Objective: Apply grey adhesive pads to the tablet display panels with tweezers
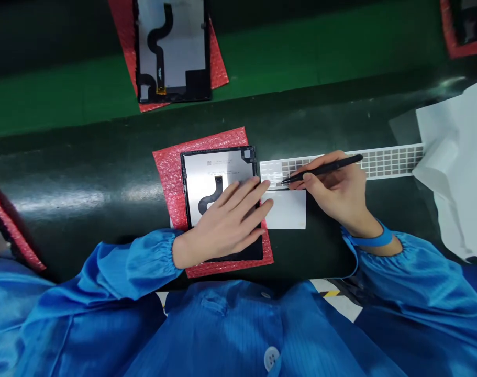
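Observation:
My left hand (232, 222) lies flat, fingers stretched out, over the lower right part of a tablet-like display panel (199, 162). The panel has a black frame, a pale back and a dark flex cable (210, 201), partly hidden by the hand. Beneath it is a sheet of red bubble wrap (167, 178). My right hand (336, 186) pinches a pair of black tweezers (328, 166), tips pointing left onto a strip of small grey stickers (391, 161). Whether a sticker sits at the tips is too small to tell. Below the strip's left end lies a white card (287, 209).
A second display panel (175, 47) on red bubble wrap lies on the green strip at the back. Crumpled white paper (454, 162) covers the right side. Another wrapped panel (10, 230) shows at the left edge, and part of one (469, 26) at the upper right.

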The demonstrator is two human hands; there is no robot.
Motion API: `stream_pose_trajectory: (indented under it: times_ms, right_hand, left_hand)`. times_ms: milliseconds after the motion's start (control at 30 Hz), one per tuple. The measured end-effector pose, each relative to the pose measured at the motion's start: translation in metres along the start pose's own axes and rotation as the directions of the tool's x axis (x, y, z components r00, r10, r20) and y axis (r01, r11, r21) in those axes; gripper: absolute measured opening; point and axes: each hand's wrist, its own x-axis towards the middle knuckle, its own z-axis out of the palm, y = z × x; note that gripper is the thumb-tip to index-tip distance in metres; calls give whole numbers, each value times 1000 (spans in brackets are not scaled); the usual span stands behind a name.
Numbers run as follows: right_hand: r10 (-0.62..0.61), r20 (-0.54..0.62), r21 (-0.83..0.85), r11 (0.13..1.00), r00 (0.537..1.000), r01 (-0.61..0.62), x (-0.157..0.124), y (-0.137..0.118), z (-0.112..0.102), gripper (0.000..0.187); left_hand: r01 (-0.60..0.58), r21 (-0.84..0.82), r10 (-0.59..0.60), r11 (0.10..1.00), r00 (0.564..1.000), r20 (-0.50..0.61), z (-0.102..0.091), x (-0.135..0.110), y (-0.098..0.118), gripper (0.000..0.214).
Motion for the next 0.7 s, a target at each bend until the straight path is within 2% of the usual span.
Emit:
stream_pose_trajectory:
  times_ms: [167, 700]
  right_hand:
    - [7, 21, -18, 1000, 1000, -7, -1, -4, 0, 23]
    - [59, 30, -8, 998, 998, -59, -3, -14, 0, 23]
  left_hand:
    - [37, 36, -39, 999, 997, 73, 18, 16, -6, 72]
    - [96, 7, -97, 995, 992, 81, 19, 17, -1, 68]
